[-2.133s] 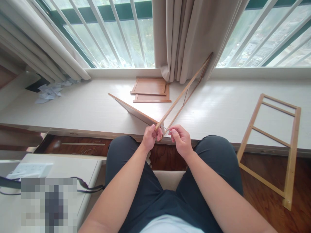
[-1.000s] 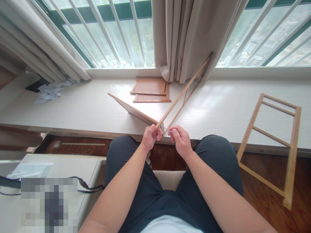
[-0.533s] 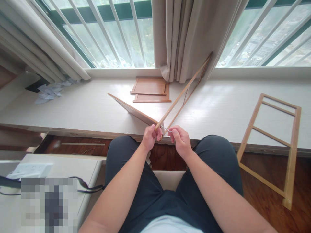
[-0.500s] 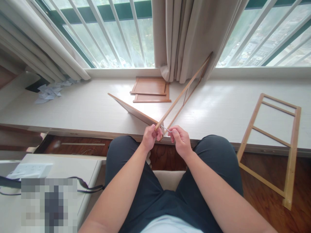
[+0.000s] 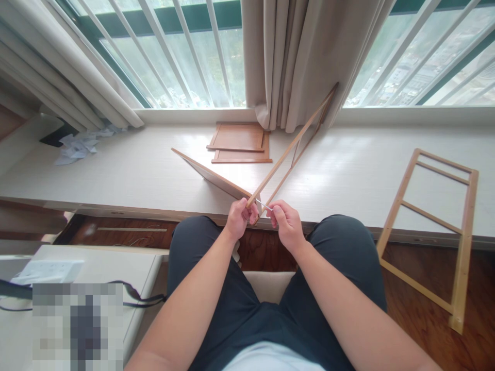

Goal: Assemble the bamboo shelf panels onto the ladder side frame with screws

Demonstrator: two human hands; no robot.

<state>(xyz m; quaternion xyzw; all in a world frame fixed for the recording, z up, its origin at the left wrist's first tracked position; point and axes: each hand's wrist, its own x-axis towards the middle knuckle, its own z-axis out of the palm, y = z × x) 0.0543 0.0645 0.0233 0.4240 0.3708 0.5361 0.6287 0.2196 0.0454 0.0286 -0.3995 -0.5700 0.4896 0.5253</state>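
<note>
My left hand (image 5: pixel 240 218) is closed round the near end of a wooden frame (image 5: pixel 296 141), which stands on edge and slants away to the right. A wooden panel (image 5: pixel 216 178) meets the frame at that corner and runs off to the left. Between the thumb and fingers of my right hand (image 5: pixel 285 219) is a thin metal hex key (image 5: pixel 264 204). The key's far end reaches the frame beside my left fingers; its tip is hidden, so I cannot tell how it is seated.
Two wooden panels (image 5: pixel 240 138) lie overlapped on the white ledge (image 5: pixel 154 175). Another wooden frame (image 5: pixel 433 216) leans over the ledge's edge at right, by my knee. White paper scraps (image 5: pixel 77 147) lie at far left. A white cabinet (image 5: pixel 127 263) stands at lower left.
Almost nothing differs. My right hand has turned very slightly with the hex key, while my left hand and the wooden frame stay in place.
</note>
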